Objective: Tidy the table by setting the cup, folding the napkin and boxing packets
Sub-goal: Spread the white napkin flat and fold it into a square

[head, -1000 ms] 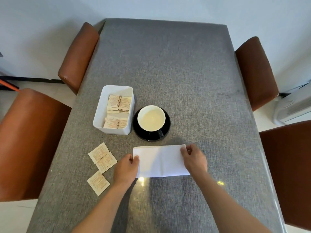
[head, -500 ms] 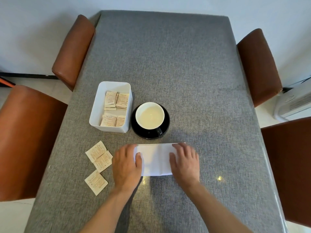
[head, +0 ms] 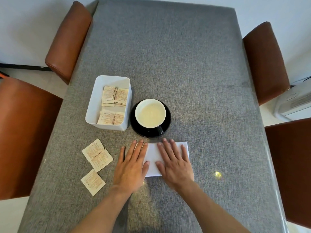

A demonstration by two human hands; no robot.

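A folded white napkin (head: 152, 155) lies flat on the grey table (head: 168, 64), just in front of the cup. My left hand (head: 133, 167) rests flat on its left part and my right hand (head: 175, 163) on its right part, fingers spread, palms down. The cup (head: 150, 113), white inside, stands on a black saucer (head: 134, 121). Left of it sits a white box (head: 94, 105) holding several beige packets (head: 114, 96). Three loose packets (head: 97, 157) lie on the table left of my left hand.
Brown leather chairs stand along both sides: two at the left (head: 67, 39) and two at the right (head: 264, 61). A white appliance (head: 296, 101) sits on the floor at the right. A spot of light (head: 218, 174) glints on the table.
Both hands went from holding the napkin's ends to lying flat on top of it, and the napkin looks narrower than a second ago. The view has shifted slightly.
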